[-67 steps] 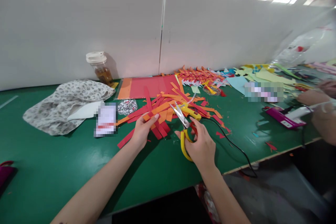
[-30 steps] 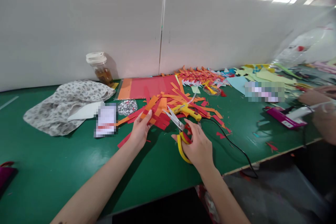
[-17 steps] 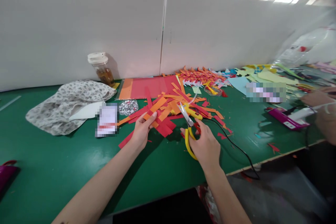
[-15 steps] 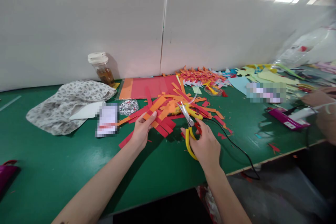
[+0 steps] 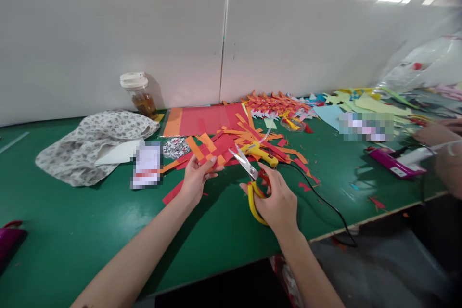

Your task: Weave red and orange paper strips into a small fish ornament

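Observation:
My left hand [image 5: 197, 178] pinches a woven piece of red and orange paper strips [image 5: 209, 152] between thumb and fingers, its loose strip ends fanning upward. In my right hand [image 5: 276, 197] is a pair of scissors [image 5: 247, 165] with yellow and red handles. Their blades are parted and point up and left, just right of the woven paper. Behind the blades lies a yellow glue gun [image 5: 263, 155] on a heap of cut red and orange paper strips [image 5: 238, 130].
Red and orange sheets [image 5: 212, 120] lie at the back, near a bag of googly eyes [image 5: 176, 147]. A lidded bottle [image 5: 140, 96] and a patterned cloth [image 5: 90, 149] stand left. Finished woven paper pieces [image 5: 277, 104] are piled behind. Another person's hand [image 5: 447, 163] is at right, near a purple tool [image 5: 397, 163].
My left hand has turned the woven paper, so its red strips now point up and right. The scissors have moved slightly left and closer to it, with their blades wider apart.

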Demonstrator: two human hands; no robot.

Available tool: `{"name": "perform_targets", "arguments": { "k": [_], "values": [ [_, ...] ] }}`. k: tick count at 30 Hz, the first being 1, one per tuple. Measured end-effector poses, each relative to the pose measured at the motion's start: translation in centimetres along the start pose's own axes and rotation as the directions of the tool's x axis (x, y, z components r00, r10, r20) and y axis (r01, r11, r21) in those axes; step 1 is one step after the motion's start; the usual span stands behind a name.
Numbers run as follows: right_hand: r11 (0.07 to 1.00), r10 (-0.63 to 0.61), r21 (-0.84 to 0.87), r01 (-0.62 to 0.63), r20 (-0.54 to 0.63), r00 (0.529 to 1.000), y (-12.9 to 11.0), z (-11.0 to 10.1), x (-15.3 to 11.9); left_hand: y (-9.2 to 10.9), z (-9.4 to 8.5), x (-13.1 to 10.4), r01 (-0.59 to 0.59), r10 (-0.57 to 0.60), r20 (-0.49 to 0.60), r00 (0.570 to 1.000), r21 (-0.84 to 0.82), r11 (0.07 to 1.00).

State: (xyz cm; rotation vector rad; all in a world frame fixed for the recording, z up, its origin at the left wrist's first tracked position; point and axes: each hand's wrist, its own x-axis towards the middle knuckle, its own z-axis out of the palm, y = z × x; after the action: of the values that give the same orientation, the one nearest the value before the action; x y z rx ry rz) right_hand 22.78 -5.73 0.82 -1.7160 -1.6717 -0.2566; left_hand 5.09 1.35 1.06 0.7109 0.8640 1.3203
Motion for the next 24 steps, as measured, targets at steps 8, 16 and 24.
{"name": "perform_targets", "arguments": {
  "k": [8, 16, 24],
  "values": [
    [0.996, -0.09, -0.002, 0.091, 0.132, 0.987, 0.07, 0.29, -0.17, -0.11, -0.19, 0.07, -0.021, 0.02, -0.013, 1.0, -0.067, 0.998],
    [0.995, -0.102, 0.013, 0.101, 0.14, 0.985, 0.12, 0.32, -0.25, -0.02, 0.03, -0.29, 0.025, -0.023, 0.024, 0.999, -0.066, 0.998],
    [0.994, -0.111, 0.008, 0.112, 0.167, 0.98, 0.1, 0.42, -0.36, -0.31, -0.1, -0.18, 0.053, -0.051, 0.062, 0.997, -0.036, 0.998]
  ]
}}
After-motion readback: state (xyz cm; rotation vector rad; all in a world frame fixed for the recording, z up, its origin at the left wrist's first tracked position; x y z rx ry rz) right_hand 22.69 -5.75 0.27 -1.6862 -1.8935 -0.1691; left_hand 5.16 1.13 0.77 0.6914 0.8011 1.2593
